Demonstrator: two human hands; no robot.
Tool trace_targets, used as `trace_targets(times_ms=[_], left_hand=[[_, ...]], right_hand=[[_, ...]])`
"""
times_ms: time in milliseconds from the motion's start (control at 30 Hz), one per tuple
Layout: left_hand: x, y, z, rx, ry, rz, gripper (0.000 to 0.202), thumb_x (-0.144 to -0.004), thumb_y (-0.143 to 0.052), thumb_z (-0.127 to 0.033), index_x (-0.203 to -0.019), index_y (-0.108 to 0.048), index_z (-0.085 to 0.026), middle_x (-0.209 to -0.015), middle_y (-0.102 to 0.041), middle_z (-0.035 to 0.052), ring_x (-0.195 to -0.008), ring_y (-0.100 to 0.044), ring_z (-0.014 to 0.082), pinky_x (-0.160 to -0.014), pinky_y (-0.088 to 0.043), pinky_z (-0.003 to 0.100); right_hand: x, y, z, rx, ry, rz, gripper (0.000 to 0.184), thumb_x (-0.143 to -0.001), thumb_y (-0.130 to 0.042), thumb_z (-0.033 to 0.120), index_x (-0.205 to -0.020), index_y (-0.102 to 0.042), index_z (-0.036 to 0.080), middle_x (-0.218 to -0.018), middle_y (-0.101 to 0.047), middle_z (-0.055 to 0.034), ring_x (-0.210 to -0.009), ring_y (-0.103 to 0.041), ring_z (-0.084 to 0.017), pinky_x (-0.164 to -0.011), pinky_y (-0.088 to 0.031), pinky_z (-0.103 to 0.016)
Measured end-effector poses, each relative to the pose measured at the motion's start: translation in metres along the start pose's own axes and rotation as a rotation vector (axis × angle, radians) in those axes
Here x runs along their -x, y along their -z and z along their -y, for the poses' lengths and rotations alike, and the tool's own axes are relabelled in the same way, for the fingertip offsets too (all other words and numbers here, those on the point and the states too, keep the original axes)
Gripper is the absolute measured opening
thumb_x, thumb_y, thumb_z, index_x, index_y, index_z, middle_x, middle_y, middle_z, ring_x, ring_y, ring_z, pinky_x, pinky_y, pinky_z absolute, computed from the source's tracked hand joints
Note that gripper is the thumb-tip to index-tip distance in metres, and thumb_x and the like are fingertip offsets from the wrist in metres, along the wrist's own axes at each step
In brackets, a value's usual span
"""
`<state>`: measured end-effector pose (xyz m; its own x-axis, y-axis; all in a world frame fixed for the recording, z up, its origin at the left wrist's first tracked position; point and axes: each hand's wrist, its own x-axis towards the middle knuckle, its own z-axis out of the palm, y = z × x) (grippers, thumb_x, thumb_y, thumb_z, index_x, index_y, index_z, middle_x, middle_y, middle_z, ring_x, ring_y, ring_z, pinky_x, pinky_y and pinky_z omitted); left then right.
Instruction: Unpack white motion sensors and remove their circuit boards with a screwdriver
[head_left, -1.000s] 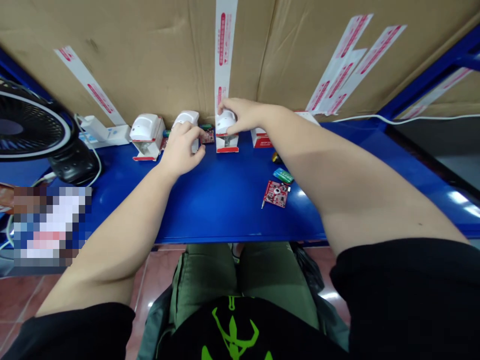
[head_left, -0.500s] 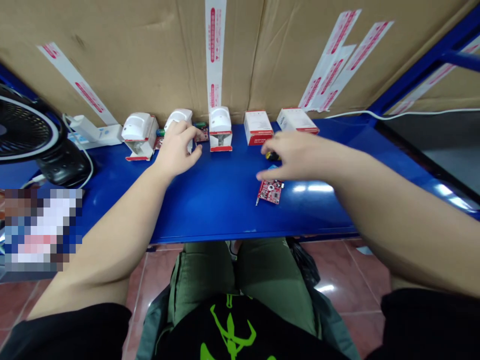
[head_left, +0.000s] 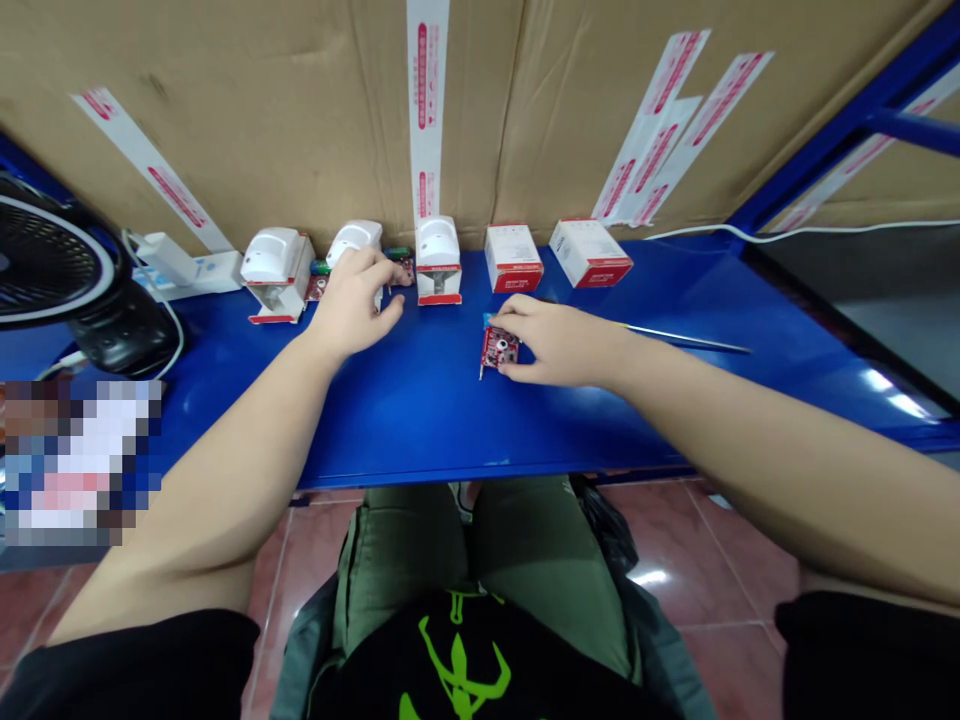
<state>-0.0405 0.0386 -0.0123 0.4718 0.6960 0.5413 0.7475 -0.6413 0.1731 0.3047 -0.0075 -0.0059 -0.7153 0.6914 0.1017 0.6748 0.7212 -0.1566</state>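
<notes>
Left hand (head_left: 351,308) beside white plastic devices (head_left: 438,240)

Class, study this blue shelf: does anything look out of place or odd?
The rightmost white-and-red box sits angled, unlike its neighbour, and a thin metal rod lies loose on the blue shelf beyond the right hand on the red circuit board.

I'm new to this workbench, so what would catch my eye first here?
The bright blue metal shelf stands out first, with white plastic devices and red-trimmed white boxes along its back edge, against a taped cardboard carton. At its centre, the right hand holds a small red circuit board. A black fan shows at far left.
</notes>
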Motion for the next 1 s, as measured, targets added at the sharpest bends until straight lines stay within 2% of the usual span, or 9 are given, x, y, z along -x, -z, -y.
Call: trace_targets(times_ms=[67,200,267,500,667,833,1000], left_hand=[[0.0,0.0,0.0,0.001,-0.001,0.006,0.02,-0.097,-0.061,-0.031,-0.112,-0.075,-0.027,-0.114,-0.072,0.0109,-0.117,-0.066,0.0371,-0.115,-0.054,0.062],[0.0,0.002,-0.001,0.006,-0.005,0.024,0.02,-0.097,-0.062,-0.03,-0.111,-0.076,-0.026,-0.114,-0.071,0.011,-0.117,-0.066,0.0371,-0.114,-0.054,0.061],[0.0,0.002,-0.002,0.009,-0.012,0.034,0.02,-0.098,-0.061,-0.03,-0.111,-0.077,-0.026,-0.114,-0.07,0.0113,-0.117,-0.066,0.0373,-0.114,-0.055,0.061],[0.0,0.002,-0.004,0.011,-0.007,0.037,0.019,-0.098,-0.064,-0.029,-0.111,-0.078,-0.026,-0.115,-0.07,0.011,-0.116,-0.065,0.0369,-0.114,-0.054,0.06],[0.0,0.005,-0.006,0.015,-0.018,0.049,0.024,-0.1,-0.063,-0.03,-0.114,-0.081,-0.023,-0.119,-0.072,0.013,-0.119,-0.067,0.0381,-0.113,-0.055,0.06],[0.0,0.006,-0.009,0.011,0.003,0.099,0.027,-0.1,-0.063,-0.028,-0.118,-0.081,-0.021,-0.123,-0.076,0.0144,-0.122,-0.069,0.0393,-0.116,-0.054,0.062],[-0.001,0.0,-0.01,0.042,-0.005,0.185,0.033,-0.1,-0.062,-0.025,-0.127,-0.08,-0.018,-0.131,-0.081,0.0161,-0.129,-0.074,0.0394,-0.122,-0.057,0.062]], right_hand=[[-0.015,0.002,-0.009,-0.001,0.024,0.008,0.061,-0.096,-0.07,0.047,-0.148,-0.081,0.016,-0.14,-0.078,-0.0199,-0.12,-0.078,-0.038,-0.11,-0.066,-0.056],[-0.037,0.006,-0.02,0.058,0.058,0.021,0.048,-0.093,-0.073,0.044,-0.131,-0.085,0.018,-0.131,-0.082,-0.02,-0.128,-0.073,-0.043,-0.118,-0.058,-0.066],[-0.044,0.007,-0.021,0.105,0.043,0.028,0.044,-0.093,-0.072,0.042,-0.129,-0.084,0.018,-0.129,-0.081,-0.0208,-0.132,-0.07,-0.046,-0.118,-0.056,-0.068],[-0.06,0.003,-0.026,0.135,-0.066,-0.063,0.054,-0.088,-0.081,0.039,-0.137,-0.077,0.019,-0.135,-0.074,-0.0229,-0.133,-0.066,-0.046,-0.118,-0.056,-0.067],[-0.081,0.009,-0.02,0.212,-0.173,0.002,0.059,-0.088,-0.081,0.038,-0.142,-0.074,0.016,-0.134,-0.078,-0.0235,-0.13,-0.069,-0.047,-0.118,-0.054,-0.064],[-0.103,0.018,-0.005,0.27,-0.273,0.096,0.073,-0.087,-0.082,0.033,-0.155,-0.065,0.012,-0.127,-0.083,-0.0231,-0.122,-0.076,-0.046,-0.113,-0.056,-0.06],[-0.114,0.012,-0.016,0.24,-0.294,0.075,0.071,-0.084,-0.082,0.027,-0.152,-0.067,0.014,-0.127,-0.084,-0.0221,-0.118,-0.078,-0.045,-0.106,-0.059,-0.057]])
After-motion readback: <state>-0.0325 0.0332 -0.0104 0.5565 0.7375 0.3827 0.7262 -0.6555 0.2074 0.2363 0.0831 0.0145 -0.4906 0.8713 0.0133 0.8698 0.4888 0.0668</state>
